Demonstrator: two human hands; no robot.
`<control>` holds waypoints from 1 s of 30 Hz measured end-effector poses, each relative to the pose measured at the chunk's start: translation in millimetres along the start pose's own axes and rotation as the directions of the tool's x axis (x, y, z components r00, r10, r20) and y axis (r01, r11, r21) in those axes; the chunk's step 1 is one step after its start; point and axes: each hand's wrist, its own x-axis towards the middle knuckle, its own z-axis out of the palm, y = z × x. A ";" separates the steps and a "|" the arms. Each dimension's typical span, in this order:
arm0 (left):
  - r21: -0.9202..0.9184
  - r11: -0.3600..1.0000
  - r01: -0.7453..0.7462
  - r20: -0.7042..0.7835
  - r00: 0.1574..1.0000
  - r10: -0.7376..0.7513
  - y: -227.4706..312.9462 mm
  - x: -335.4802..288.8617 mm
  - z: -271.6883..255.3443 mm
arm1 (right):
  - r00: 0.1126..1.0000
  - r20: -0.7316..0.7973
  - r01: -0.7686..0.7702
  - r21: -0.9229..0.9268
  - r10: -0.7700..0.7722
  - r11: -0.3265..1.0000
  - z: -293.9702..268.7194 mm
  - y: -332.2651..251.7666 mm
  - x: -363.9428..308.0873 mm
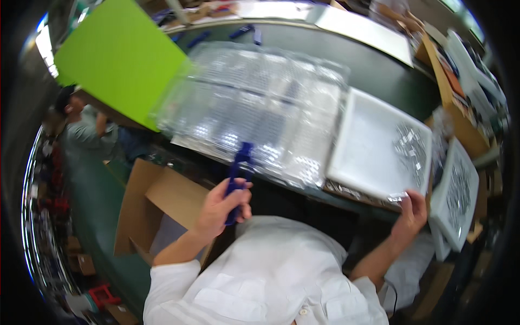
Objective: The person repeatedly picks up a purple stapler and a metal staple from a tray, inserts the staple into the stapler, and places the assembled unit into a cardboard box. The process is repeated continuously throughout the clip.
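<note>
My left hand (226, 206) is wrapped round a long blue plastic part (238, 172) with a slotted, fork-like upper end. It holds the part up in front of the clear plastic blister trays (254, 103), which lie stacked on the workbench. At the right, my right hand (410, 216) is at the near rim of a shallow white tray (368, 141). Its thumb and fingers are pinched together by a small shiny piece, too blurred to name. Inside that tray, several thin metal pieces (410, 146) lie heaped toward the right side.
A second white tray (455, 195) of metal pieces stands tilted at the right. An open cardboard box (143, 200) is at my lower left, below a bright green panel (122, 59). More blue parts (241, 31) lie on the bench's far side. Other people (86, 122) are at the left and far right.
</note>
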 end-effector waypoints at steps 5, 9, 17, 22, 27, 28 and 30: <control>0.242 0.961 0.135 0.458 0.857 -0.236 -40.8 51.7 87.9 | 0.965 0.253 0.019 0.208 -0.073 0.978 64.3 -64.9 -31.5; 0.300 0.946 0.119 0.552 0.788 -0.274 -65.2 51.2 120.9 | 0.926 0.341 0.234 -0.188 -0.160 0.954 77.2 -81.0 -41.9; 0.280 0.949 0.142 0.582 0.762 -0.285 -74.5 52.2 120.1 | 0.904 0.417 0.319 -0.509 -0.095 0.799 93.8 -70.9 -58.4; 0.267 0.957 0.109 0.562 0.790 -0.246 -80.8 56.2 114.9 | 0.862 0.491 0.422 -0.553 -0.129 0.719 102.2 -60.7 -53.1; 0.231 0.969 0.082 0.548 0.812 -0.200 -91.4 60.4 115.0 | 0.815 0.556 0.505 -0.544 -0.164 0.670 103.7 -47.6 -49.9; 0.230 0.971 0.070 0.544 0.818 -0.188 -92.5 61.3 115.3 | 0.861 0.482 0.445 -0.559 -0.162 0.700 106.0 -47.6 -52.4; 0.223 0.974 0.035 0.534 0.832 -0.152 -94.7 62.5 114.5 | 0.917 0.379 0.336 -0.570 -0.123 0.750 111.2 -49.8 -56.1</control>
